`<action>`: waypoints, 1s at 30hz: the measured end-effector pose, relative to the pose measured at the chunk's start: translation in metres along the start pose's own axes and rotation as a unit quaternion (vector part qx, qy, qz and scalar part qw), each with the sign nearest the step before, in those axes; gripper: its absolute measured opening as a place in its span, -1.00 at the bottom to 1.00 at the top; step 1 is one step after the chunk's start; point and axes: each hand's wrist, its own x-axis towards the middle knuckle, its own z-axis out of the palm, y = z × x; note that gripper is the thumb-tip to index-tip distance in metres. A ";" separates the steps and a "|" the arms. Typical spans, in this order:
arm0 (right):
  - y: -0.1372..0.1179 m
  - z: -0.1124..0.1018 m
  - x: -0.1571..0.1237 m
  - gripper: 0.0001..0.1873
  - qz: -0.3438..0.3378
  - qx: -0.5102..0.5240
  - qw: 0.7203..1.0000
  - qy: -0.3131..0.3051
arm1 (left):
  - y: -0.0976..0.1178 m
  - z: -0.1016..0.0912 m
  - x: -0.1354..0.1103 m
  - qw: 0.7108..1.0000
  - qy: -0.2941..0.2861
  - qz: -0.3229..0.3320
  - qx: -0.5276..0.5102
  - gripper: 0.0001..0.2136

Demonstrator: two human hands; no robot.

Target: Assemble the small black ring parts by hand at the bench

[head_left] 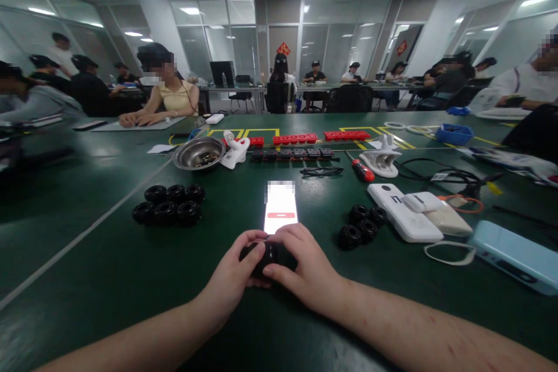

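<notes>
My left hand (238,264) and my right hand (307,258) are close together near the front of the green table, both closed around a shiny black round part (271,253). Fingers cover much of it, so I cannot tell whether it is one piece or two pressed together. Just beyond my fingertips lies a phone (280,209) with a lit white screen and a red bar. To the left sits a cluster of black ring-shaped parts (164,211), in two rows. A smaller group of similar black rings (367,230) is on the right.
Farther back are a metal bowl (185,158) with small pieces, red strips (294,139), a dark row of blocks (293,154), black glasses (322,172) and a screwdriver (362,170). White power banks (403,212) and a light-blue box (514,256) stand right. Several people sit beyond.
</notes>
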 end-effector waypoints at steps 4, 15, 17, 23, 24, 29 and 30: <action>-0.004 -0.003 -0.003 -0.62 -0.058 0.002 0.998 0.002 | -0.001 -0.001 0.000 1.000 -0.009 0.002 -0.016 -0.77; -0.001 0.000 -0.001 -0.81 0.018 -0.028 0.999 0.000 | -0.004 -0.003 0.000 1.000 -0.010 0.020 -0.014 -0.78; -0.002 -0.001 -0.001 -0.76 -0.014 -0.019 1.000 -0.008 | -0.004 -0.003 0.001 1.000 -0.003 0.008 -0.017 -0.79; -0.007 -0.006 -0.003 -0.57 -0.081 -0.007 0.997 -0.002 | -0.001 -0.001 0.000 0.999 0.001 0.019 -0.043 -0.78; -0.007 -0.006 -0.003 -0.57 -0.071 -0.003 0.997 0.009 | -0.001 -0.001 -0.001 0.999 0.002 0.018 -0.041 -0.78; -0.003 -0.003 -0.003 -0.71 -0.013 -0.019 0.999 0.031 | 0.000 0.000 -0.004 0.999 0.021 0.020 -0.018 -0.79; -0.003 -0.003 -0.003 -0.73 -0.011 -0.025 0.999 0.027 | 0.000 -0.001 -0.003 0.999 0.020 0.021 -0.017 -0.79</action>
